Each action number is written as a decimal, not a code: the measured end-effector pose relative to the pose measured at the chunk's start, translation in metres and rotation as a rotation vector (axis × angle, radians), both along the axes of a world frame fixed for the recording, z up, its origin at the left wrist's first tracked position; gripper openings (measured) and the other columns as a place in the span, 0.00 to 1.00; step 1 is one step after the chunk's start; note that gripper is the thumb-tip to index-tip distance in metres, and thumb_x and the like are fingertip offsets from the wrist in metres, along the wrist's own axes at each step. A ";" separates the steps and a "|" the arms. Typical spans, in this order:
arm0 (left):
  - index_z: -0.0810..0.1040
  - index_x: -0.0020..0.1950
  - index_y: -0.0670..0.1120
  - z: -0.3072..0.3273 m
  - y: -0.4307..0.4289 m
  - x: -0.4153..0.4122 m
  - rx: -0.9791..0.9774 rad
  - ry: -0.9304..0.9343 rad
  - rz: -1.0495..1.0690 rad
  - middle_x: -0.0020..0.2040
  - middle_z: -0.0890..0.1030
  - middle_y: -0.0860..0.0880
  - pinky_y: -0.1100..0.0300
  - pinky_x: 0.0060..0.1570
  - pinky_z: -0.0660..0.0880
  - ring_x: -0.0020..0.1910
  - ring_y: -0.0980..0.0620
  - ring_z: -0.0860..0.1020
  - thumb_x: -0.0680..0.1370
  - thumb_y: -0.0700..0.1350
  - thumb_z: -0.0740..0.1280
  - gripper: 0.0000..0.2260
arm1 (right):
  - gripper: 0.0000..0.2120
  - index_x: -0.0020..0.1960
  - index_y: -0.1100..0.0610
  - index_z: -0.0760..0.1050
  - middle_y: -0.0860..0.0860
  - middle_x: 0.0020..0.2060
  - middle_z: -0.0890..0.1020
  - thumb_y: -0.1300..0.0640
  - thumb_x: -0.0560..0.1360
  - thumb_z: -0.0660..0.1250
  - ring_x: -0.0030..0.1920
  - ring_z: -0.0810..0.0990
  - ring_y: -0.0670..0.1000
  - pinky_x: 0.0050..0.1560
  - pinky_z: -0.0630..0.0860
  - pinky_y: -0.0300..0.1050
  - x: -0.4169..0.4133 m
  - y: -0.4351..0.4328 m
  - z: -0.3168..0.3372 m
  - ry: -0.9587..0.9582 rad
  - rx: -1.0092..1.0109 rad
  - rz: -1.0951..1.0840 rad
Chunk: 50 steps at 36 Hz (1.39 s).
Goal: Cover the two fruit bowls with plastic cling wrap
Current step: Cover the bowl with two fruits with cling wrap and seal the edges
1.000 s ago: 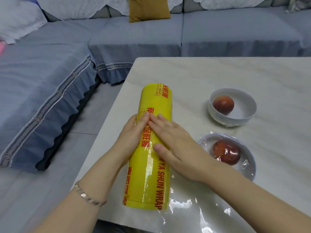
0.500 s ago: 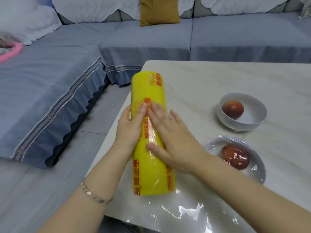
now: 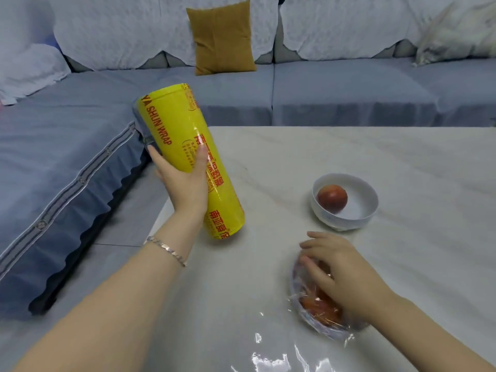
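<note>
My left hand grips the big yellow cling wrap roll around its middle and holds it tilted above the table's left edge, its lower end close to the tabletop. My right hand rests with spread fingers on top of the near bowl, which is covered in wrinkled clear wrap and holds a red fruit. The far white bowl stands uncovered with one red fruit inside, just beyond my right hand.
The pale marble table fills the right side. A loose sheet of clear wrap lies shiny at its near edge. A grey-blue sofa with a mustard cushion runs along the back and left.
My left hand has lifted the roll off the table and tilted it up to the left. My right hand left the roll and came down onto the wrapped near bowl.
</note>
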<state>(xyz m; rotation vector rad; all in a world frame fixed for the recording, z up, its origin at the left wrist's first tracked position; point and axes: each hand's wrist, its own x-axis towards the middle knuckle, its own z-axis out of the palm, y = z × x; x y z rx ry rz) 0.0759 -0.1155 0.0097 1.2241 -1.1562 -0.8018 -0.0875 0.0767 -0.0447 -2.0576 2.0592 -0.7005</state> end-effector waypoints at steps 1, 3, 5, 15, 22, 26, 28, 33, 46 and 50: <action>0.46 0.77 0.46 0.000 0.000 -0.007 -0.025 -0.025 -0.007 0.75 0.55 0.45 0.76 0.53 0.61 0.67 0.55 0.64 0.74 0.52 0.70 0.42 | 0.13 0.42 0.54 0.83 0.49 0.45 0.85 0.51 0.73 0.60 0.55 0.80 0.52 0.59 0.67 0.35 -0.006 0.001 0.001 -0.030 0.022 -0.064; 0.46 0.77 0.47 -0.004 0.001 -0.020 -0.081 -0.070 -0.016 0.74 0.54 0.45 0.75 0.53 0.63 0.67 0.53 0.65 0.73 0.50 0.71 0.42 | 0.08 0.46 0.57 0.82 0.53 0.47 0.83 0.57 0.74 0.64 0.55 0.78 0.53 0.55 0.59 0.26 -0.018 0.005 0.004 -0.055 0.060 -0.157; 0.48 0.76 0.48 -0.012 -0.001 -0.030 -0.114 -0.099 -0.027 0.73 0.53 0.46 0.62 0.62 0.67 0.69 0.49 0.65 0.72 0.50 0.72 0.43 | 0.08 0.50 0.57 0.81 0.51 0.51 0.80 0.58 0.75 0.65 0.57 0.74 0.50 0.53 0.57 0.26 -0.026 0.009 0.002 -0.096 0.096 -0.174; 0.48 0.76 0.48 -0.036 0.006 -0.028 -0.069 -0.189 -0.112 0.74 0.54 0.47 0.61 0.61 0.62 0.67 0.56 0.61 0.70 0.46 0.74 0.44 | 0.11 0.42 0.42 0.72 0.44 0.47 0.79 0.59 0.75 0.63 0.49 0.75 0.42 0.50 0.66 0.26 -0.050 0.021 -0.013 -0.355 0.157 -0.366; 0.39 0.76 0.46 -0.036 0.040 -0.022 0.215 -0.272 -0.095 0.77 0.44 0.48 0.51 0.69 0.58 0.75 0.47 0.50 0.72 0.48 0.72 0.47 | 0.10 0.55 0.50 0.74 0.48 0.47 0.80 0.54 0.79 0.56 0.49 0.78 0.50 0.49 0.68 0.40 -0.049 0.011 -0.014 -0.410 0.331 -0.419; 0.55 0.75 0.47 -0.056 0.090 -0.017 0.381 -0.325 -0.300 0.72 0.60 0.47 0.53 0.65 0.64 0.69 0.46 0.63 0.76 0.45 0.67 0.31 | 0.13 0.40 0.50 0.74 0.48 0.40 0.80 0.55 0.80 0.56 0.44 0.76 0.49 0.42 0.65 0.39 -0.054 0.011 -0.017 -0.404 0.349 -0.416; 0.62 0.71 0.49 -0.060 0.112 -0.021 0.556 -0.267 -0.540 0.63 0.72 0.49 0.54 0.60 0.71 0.59 0.49 0.74 0.77 0.48 0.65 0.24 | 0.17 0.33 0.52 0.71 0.48 0.33 0.78 0.56 0.79 0.56 0.41 0.75 0.51 0.36 0.66 0.35 -0.055 0.011 -0.017 -0.413 0.342 -0.430; 0.70 0.63 0.50 -0.060 0.134 -0.029 0.652 -0.360 -0.749 0.51 0.80 0.50 0.63 0.43 0.74 0.45 0.53 0.81 0.75 0.52 0.67 0.18 | 0.13 0.38 0.54 0.74 0.50 0.37 0.79 0.58 0.79 0.56 0.42 0.76 0.52 0.38 0.66 0.34 -0.051 0.032 -0.019 -0.480 0.303 -0.523; 0.78 0.33 0.43 -0.051 0.111 -0.038 0.514 -0.460 -0.888 0.24 0.75 0.49 0.62 0.33 0.74 0.23 0.57 0.73 0.73 0.42 0.72 0.09 | 0.14 0.60 0.48 0.62 0.52 0.37 0.78 0.60 0.77 0.57 0.39 0.79 0.51 0.45 0.76 0.39 -0.031 0.084 -0.019 -0.689 0.415 -0.576; 0.77 0.34 0.42 -0.039 0.112 -0.037 0.467 -0.247 -0.876 0.25 0.70 0.47 0.69 0.26 0.72 0.20 0.58 0.69 0.76 0.38 0.67 0.10 | 0.17 0.65 0.47 0.69 0.48 0.58 0.71 0.52 0.77 0.61 0.61 0.70 0.46 0.61 0.61 0.33 -0.041 0.060 -0.001 -0.407 0.212 -0.361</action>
